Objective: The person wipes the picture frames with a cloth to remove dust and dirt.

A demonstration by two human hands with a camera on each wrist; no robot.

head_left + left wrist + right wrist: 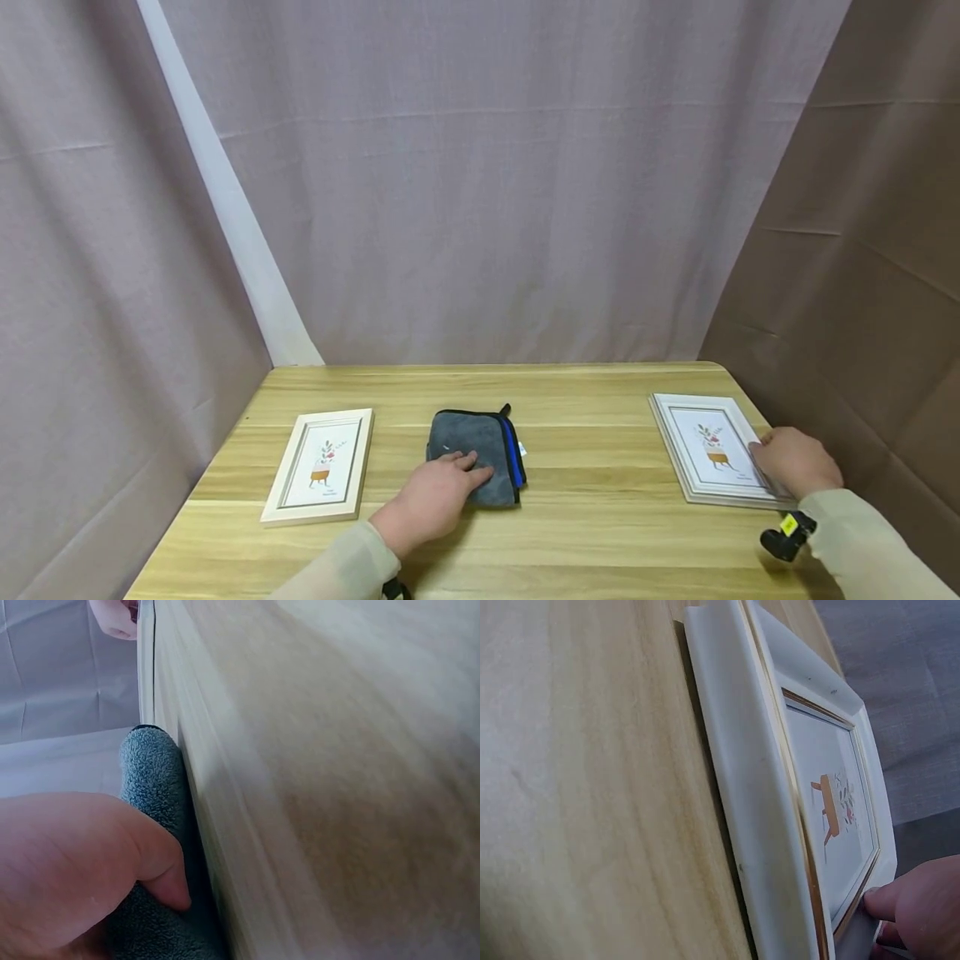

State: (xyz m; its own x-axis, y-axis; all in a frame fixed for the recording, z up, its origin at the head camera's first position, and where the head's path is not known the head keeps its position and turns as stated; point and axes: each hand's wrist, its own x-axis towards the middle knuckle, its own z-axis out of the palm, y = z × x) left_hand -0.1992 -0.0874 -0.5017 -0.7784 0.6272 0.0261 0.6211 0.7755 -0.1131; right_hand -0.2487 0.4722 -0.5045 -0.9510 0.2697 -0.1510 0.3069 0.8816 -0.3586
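Note:
A folded grey towel (480, 450) with a black edge and a blue layer lies mid-table. On top of it rests my left hand (431, 500), fingers spread loosely. In the left wrist view the thumb (169, 877) presses into the fluffy towel (154, 769). My right hand (798, 462) grips the right edge of a white picture frame (697, 483). The right wrist view shows that thumb (885, 901) on the face of the frame (754, 787), with the other fingers at its outer edge, partly hidden. The frame lies face up and holds a plant drawing.
A cream picture frame (356, 467) with a similar drawing lies face up on the left of the wooden table (585, 533). Grey curtains (480, 183) hang behind and on both sides. A black wrist device (787, 536) sits on my right wrist.

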